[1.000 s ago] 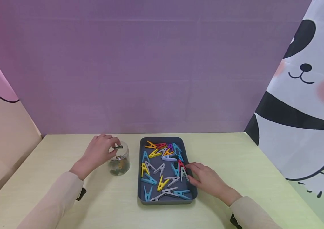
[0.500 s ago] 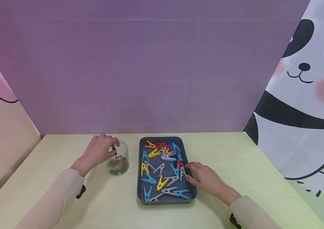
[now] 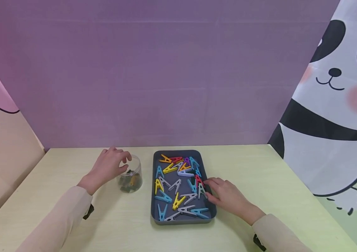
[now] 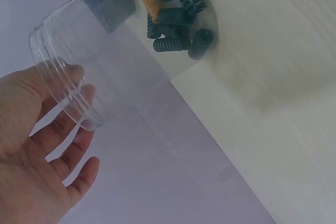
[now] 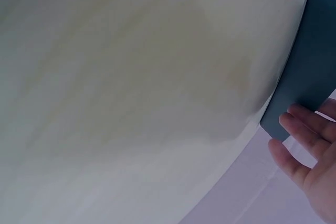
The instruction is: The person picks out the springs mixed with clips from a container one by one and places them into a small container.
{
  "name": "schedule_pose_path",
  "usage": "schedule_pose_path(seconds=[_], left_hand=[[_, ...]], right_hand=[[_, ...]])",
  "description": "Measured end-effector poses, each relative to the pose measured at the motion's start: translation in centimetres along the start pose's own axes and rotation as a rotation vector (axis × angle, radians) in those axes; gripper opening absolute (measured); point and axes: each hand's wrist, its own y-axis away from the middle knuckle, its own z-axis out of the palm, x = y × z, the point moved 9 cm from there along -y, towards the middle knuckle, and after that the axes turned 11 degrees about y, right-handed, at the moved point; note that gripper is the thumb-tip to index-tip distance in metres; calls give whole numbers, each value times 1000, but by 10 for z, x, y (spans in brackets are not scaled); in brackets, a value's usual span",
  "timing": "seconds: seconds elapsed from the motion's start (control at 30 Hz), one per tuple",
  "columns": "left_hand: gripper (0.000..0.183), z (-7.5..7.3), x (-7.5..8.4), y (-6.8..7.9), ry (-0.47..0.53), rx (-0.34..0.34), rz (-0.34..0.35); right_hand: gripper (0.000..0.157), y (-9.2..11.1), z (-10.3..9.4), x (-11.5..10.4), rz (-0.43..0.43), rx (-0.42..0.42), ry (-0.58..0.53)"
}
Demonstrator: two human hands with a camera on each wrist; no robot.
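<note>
My left hand [image 3: 110,164] hovers at the mouth of a clear plastic jar [image 4: 105,61], fingers and thumb parted with nothing between them. Several dark green coil springs [image 4: 170,44] and an orange spring [image 4: 151,2] lie at the jar's bottom. To the jar's right is a dark grey tray [image 3: 183,222] with scattered clothespins [image 3: 178,201] in yellow, blue, grey, red, orange and purple. My right hand [image 3: 227,196] has its fingertips at the tray's right rim and holds nothing. A dark piece near the red clothespin [image 3: 198,180] is partly hidden.
The pale wooden table [image 3: 128,227] bears the jar and tray. A purple backdrop [image 3: 166,77] rises behind its far edge. On the right hangs a panda-print sheet [image 3: 333,140].
My left hand has let go of a dark coil spring, which dropped into the jar. The right hand has stayed at the tray's rim.
</note>
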Motion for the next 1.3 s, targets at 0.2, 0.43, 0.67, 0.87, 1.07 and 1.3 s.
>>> schedule_pose_path(seconds=[0.2, 0.43, 0.67, 0.87, 1.07, 1.3], left_hand=[[17, -3, 2, -2, -15, 24, 12], [16, -8, 12, -6, -15, 51, 38], [18, -7, 32, -14, 3, 58, 49], [17, -1, 55, -20, 8, 43, 72], [17, 14, 75, -26, -8, 19, 122], [22, 36, 96, -30, -15, -40, 176]], right_hand=[[42, 0, 2, 0, -12, -5, 23], [40, -1, -1, 0, -25, 22, 36], [39, -1, 1, 0, -16, 15, 33], [39, 0, 0, 0, -9, 15, 21], [39, 0, 1, 0, -5, 16, 15], [39, 0, 1, 1, 2, 9, 7]])
